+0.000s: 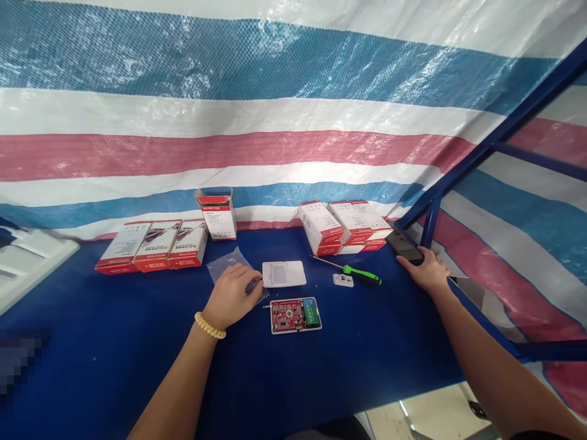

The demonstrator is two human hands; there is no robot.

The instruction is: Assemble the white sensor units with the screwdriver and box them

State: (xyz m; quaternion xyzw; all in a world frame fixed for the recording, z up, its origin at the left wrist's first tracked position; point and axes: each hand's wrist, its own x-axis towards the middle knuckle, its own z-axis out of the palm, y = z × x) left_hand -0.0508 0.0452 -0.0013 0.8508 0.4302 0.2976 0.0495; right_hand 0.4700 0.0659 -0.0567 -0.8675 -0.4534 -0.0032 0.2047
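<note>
The left hand (232, 294) curls loosely on a clear plastic bag (228, 263); a red circuit board (295, 315) lies just beside its fingers. The right hand (426, 271) lies flat against a black phone (403, 245), a green-handled screwdriver (355, 271) near its fingers.

Upright box (219, 215) reads "DETECTOR"; battery (311, 314) reads "WATT".

a woven plastic tarp (284, 110) striped blue, white and red hangs as the back wall. a blue table (114, 366) fills the foreground. a blue metal frame (486, 150) slants at right, with pale floor (435, 415) below.
</note>
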